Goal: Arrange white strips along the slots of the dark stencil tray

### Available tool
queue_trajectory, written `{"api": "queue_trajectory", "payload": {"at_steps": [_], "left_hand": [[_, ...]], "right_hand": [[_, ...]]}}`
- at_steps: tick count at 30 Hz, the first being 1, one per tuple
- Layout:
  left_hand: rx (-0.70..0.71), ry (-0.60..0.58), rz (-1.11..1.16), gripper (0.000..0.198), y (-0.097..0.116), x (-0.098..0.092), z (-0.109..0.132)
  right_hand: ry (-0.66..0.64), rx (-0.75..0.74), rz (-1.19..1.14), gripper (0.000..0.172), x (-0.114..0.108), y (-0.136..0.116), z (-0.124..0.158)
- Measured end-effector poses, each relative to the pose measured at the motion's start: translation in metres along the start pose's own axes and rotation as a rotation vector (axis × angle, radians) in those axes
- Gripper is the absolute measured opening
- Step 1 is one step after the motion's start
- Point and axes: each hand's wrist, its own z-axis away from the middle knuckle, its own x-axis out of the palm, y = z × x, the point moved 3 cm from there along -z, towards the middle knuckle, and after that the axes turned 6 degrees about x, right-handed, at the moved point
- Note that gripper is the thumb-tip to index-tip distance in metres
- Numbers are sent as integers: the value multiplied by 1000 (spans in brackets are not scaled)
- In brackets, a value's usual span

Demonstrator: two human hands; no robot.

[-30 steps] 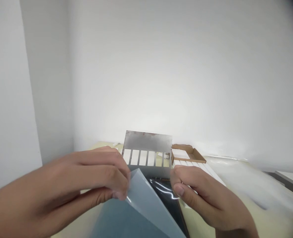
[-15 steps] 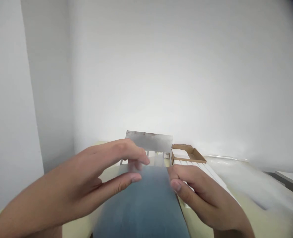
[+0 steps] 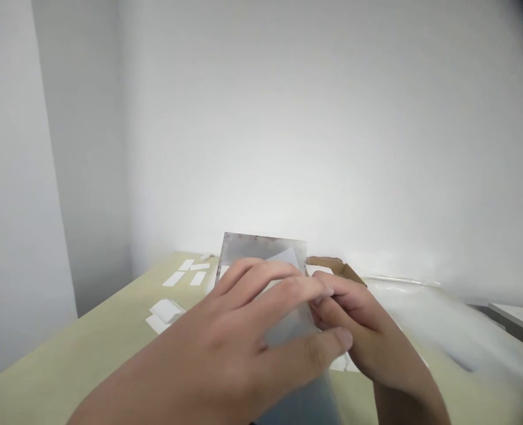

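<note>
My left hand (image 3: pixel 252 336) reaches across the middle, its fingers stretched and its thumb apart. Its index fingertip meets the fingertips of my right hand (image 3: pixel 368 321). My right hand is closed in a pinch at the right edge of a translucent bluish sheet (image 3: pixel 288 321), whose pointed upper corner rises behind my left fingers. The pinched edge itself is hidden by the fingers. Low in the view, a blue surface (image 3: pixel 306 401) shows beneath my left hand. Behind both hands stands a grey metal-like plate (image 3: pixel 244 245) with reddish specks, tilted up.
On the pale yellow table (image 3: pixel 111 330) lie several white strips (image 3: pixel 173 278) and a small white stack (image 3: pixel 166 311) at the left. An open cardboard box (image 3: pixel 350 274) sits at the back right, near clear plastic wrap (image 3: pixel 421 313). A grey-white item (image 3: pixel 518 319) is at the far right.
My left hand has moved right, across the sheet to my right hand. My right hand has risen slightly. A sheet corner now stands up before the grey plate, and the white strips have come into view.
</note>
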Motion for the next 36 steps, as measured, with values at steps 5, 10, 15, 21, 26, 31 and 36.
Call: {"api": "queue_trajectory", "payload": {"at_steps": [5,10,15,21,26,31,36], "left_hand": [[5,-40,66,40,-5,7,-6],[-129,-51,88,24,-7,9,-3],[-23,59,-18,18,-3,8,-8],[84,42,-47,36,4,6,-18],[77,-8,-39,37,6,11,-18],[87,32,-39,39,5,14,-21],[28,-15,10,35,-4,12,-11]], "right_hand": [[-23,70,-18,39,-10,-1,2],[-64,71,-30,43,-9,-4,3],[-74,63,-52,45,-8,-5,4],[-78,118,-59,45,-8,-4,1],[-103,135,-104,44,-8,-3,1],[-113,161,-127,43,-7,-3,1],[-17,110,-166,20,-8,-10,4]]}}
